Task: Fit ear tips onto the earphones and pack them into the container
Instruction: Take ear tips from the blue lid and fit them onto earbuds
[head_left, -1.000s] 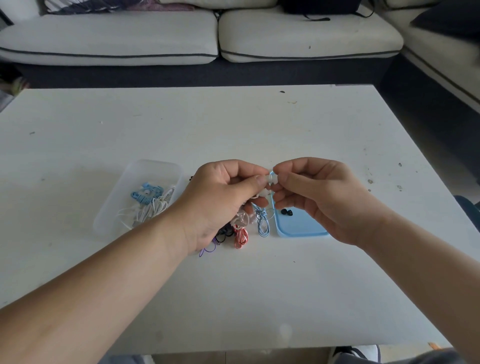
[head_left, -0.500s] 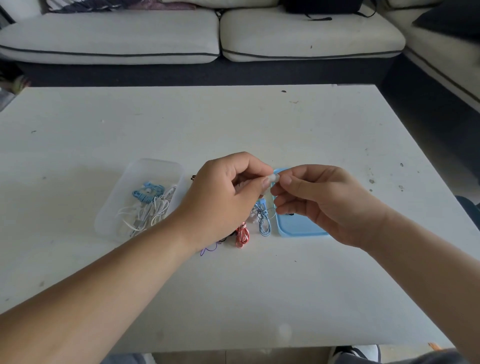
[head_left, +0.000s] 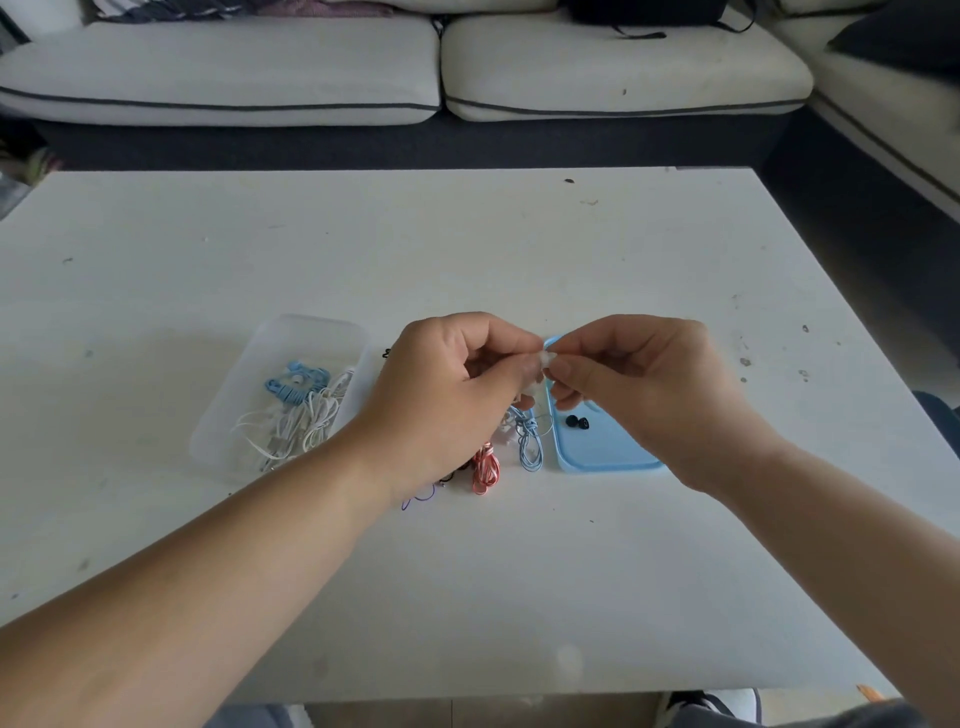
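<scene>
Above the table's middle, my left hand (head_left: 447, 395) holds a white earbud (head_left: 532, 387), mostly hidden by its curled fingers. My right hand (head_left: 639, 384) pinches a small clear ear tip (head_left: 546, 357) against that earbud. Below them lie a red-white earphone coil (head_left: 485, 467), a blue earphone coil (head_left: 527, 441) and a purple cord end (head_left: 418, 500). A clear container (head_left: 249, 415) at the left holds blue earphones (head_left: 296, 387) and white earphones (head_left: 306, 423). Two black ear tips (head_left: 577, 422) sit on a light-blue lid (head_left: 602, 452).
The white table (head_left: 467, 249) reaches to a dark gap before a pale sofa (head_left: 363, 67) at the back. A second sofa section (head_left: 893, 104) runs along the right. My knees and a shoe (head_left: 711, 704) show under the near edge.
Both hands have stayed together over the coils, shifting slightly; my right hand's fingertips have worked the ear tip at the earbud. The black ear tips on the lid show again.
</scene>
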